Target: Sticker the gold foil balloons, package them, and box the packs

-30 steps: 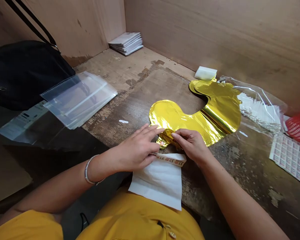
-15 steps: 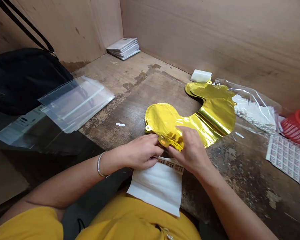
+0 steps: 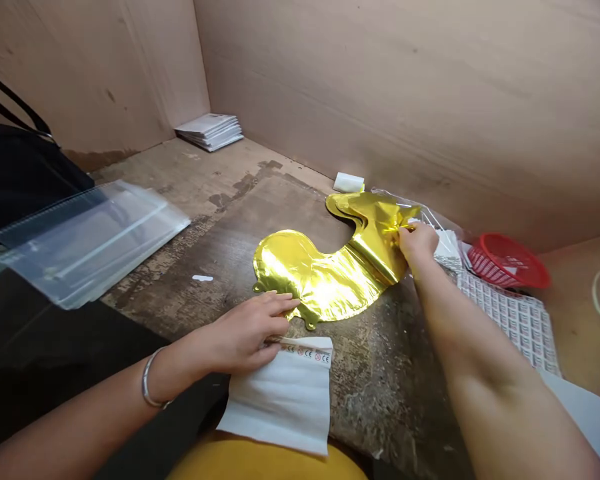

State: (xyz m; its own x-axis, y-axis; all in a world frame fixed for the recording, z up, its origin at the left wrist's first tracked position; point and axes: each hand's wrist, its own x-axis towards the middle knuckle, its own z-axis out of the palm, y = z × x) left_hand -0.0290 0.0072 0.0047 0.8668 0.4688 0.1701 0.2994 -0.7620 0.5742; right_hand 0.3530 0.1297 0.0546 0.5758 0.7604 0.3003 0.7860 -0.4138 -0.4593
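White sheet (image 3: pixel 280 400), printed strip (image 3: pixel 307 353) along top edge: "CE" repeated, alternating with red circle-and-slash signs. Label sheet (image 3: pixel 517 327), right side of surface (image 3: pixel 230 240): rows of repeated print, too small to read.

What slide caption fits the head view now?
Left hand touches gold foil and white sheet; right hand pinches the foil's far part.

"What jewellery shows?"
"A narrow, shiny, silver-coloured metal bangle (image 3: pixel 147 381), rounded like a ring, circles the left wrist (image 3: pixel 180 365) behind the left hand (image 3: pixel 253 331)."
"And clothing?"
"A mustard-yellow cloth garment (image 3: pixel 260 461) shows at the bottom edge of view; both forearms (image 3: pixel 470 340) are bare."
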